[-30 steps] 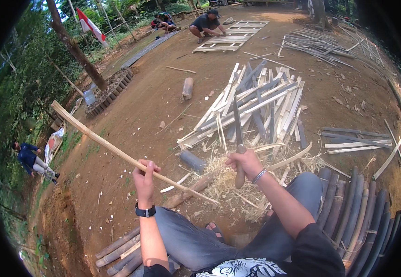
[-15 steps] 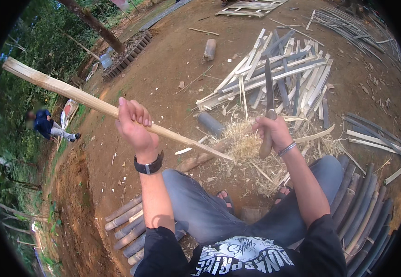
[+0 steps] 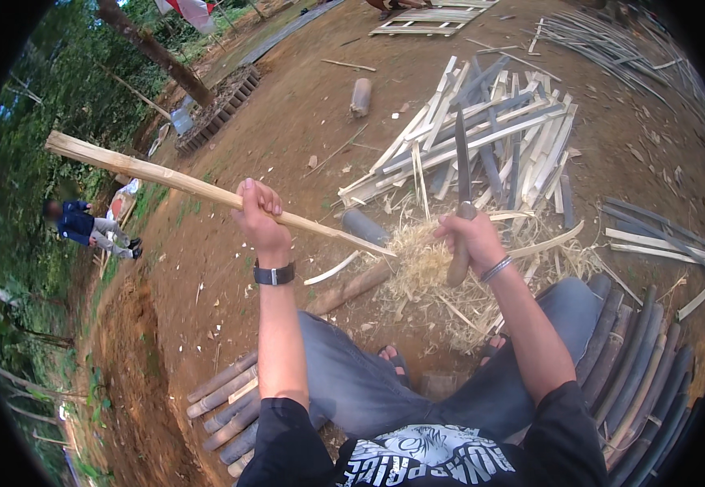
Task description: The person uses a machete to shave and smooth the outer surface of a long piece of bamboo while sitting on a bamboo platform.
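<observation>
Bamboo strip (image 3: 149,174) is easing outward, jutting either side of clasping left hand (image 3: 263,222), clear of knife (image 3: 463,166) gripped by right hand (image 3: 474,235).

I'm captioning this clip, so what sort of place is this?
Outdoors, likely a bamboo-working clearing beside trees: bare dirt ground, a heap of split strips and scattered pale shavings suggest it.

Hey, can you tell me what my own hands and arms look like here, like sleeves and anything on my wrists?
You wear short black sleeves. Your left hand and right hand are ungloved. A wide dark wristband with a small pale buckle circles your left wrist; a narrower silvery-grey bracelet circles your right.
</observation>
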Demonstrator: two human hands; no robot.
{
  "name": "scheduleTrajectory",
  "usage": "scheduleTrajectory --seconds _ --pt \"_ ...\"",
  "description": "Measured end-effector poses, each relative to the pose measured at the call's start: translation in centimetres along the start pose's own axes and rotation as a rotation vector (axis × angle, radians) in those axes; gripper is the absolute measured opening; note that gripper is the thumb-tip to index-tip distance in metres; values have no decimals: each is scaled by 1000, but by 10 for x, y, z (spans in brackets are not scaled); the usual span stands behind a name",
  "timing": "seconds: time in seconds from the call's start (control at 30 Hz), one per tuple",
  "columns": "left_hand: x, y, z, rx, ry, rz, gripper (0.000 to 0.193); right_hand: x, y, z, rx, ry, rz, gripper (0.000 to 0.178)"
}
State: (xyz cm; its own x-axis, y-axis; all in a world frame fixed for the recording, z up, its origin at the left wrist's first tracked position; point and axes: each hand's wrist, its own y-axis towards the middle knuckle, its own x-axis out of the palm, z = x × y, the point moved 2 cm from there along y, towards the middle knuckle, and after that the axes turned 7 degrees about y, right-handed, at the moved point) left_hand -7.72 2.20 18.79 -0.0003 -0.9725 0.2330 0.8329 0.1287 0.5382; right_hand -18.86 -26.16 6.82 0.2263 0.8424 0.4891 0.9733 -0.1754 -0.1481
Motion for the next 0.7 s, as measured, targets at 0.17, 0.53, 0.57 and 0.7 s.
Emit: scheduleTrajectory --seconds 0.17,0.53,0.57,0.7 --pt "8 13 35 100 18 44 26 3 -3 -1 1 -168 51 19" --pt "-1 54 93 391 150 124 43 18 -13 0 -56 -577 -26 26" --pt "-1 56 94 382 150 116 44 20 -14 1 -50 -571 -23 26" --pt "10 67 95 368 144 82 46 19 -11 2 -24 -569 -39 26"
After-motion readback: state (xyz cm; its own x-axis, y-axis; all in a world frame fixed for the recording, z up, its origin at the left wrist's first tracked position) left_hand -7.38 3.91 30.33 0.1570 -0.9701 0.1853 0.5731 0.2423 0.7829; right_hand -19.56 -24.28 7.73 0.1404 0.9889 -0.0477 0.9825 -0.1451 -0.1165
